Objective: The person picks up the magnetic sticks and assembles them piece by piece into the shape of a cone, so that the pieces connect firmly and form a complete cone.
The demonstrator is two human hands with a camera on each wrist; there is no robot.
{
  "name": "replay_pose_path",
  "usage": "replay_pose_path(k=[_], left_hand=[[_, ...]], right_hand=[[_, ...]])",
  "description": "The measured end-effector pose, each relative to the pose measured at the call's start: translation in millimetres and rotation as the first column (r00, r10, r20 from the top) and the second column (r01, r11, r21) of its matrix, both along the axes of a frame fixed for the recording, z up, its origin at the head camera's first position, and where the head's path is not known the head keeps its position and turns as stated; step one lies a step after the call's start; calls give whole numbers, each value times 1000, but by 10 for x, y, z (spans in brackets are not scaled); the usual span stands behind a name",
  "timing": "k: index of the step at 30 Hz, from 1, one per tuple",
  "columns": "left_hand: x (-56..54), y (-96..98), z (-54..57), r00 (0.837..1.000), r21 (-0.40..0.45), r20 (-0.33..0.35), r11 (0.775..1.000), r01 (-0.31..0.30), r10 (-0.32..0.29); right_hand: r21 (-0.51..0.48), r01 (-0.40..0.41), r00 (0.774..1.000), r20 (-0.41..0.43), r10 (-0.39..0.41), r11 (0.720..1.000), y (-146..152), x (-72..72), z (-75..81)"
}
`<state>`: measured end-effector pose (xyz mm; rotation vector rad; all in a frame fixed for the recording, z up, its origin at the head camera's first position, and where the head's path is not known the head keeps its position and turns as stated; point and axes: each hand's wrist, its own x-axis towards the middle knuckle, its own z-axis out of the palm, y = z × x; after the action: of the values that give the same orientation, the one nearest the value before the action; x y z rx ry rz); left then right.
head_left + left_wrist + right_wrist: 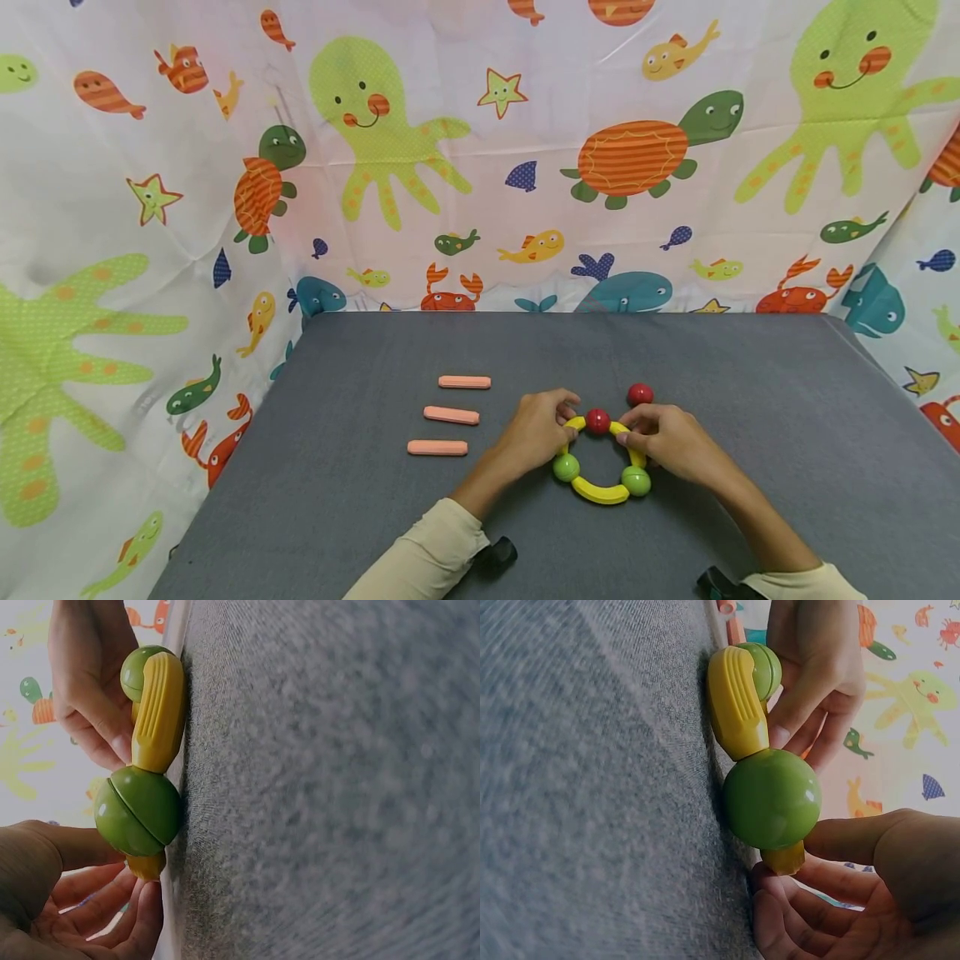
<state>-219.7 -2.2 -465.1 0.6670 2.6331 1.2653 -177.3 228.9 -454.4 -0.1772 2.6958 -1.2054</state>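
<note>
A ring of curved yellow rods and balls lies on the grey table in front of me. At its far side is a red ball [597, 421]; a left green ball [566, 467] and a right green ball [636, 481] flank the near curved yellow rod [600, 491]. My left hand [542, 429] pinches the left curved yellow rod [147, 865] between thumb and fingers. On the opposite side, my right hand [671, 442] pinches the right curved yellow rod [783, 859]. Fingers partly hide both side rods.
A second red ball [641, 394] sits just beyond my right hand. Left of the ring, three salmon-coloured straight rods lie in a column: a far rod [465, 382], a middle rod [452, 415] and a near rod [437, 448]. A sea-animal curtain [480, 192] surrounds the grey table [337, 517].
</note>
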Motion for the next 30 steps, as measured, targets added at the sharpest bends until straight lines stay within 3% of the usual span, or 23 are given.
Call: replay_pose_path(k=[17, 26, 30], left_hand=[[33, -46, -4, 999, 7, -6, 999, 48, -48], [160, -257, 51, 996, 33, -56, 997, 65, -63], [262, -388, 124, 997, 41, -37, 997, 71, -70]], right_hand=[[10, 27, 1000, -2, -27, 1000, -8, -4, -16], [42, 8, 988, -153, -2, 999, -58, -8, -43], [42, -24, 978, -206, 33, 999, -85, -6, -60]])
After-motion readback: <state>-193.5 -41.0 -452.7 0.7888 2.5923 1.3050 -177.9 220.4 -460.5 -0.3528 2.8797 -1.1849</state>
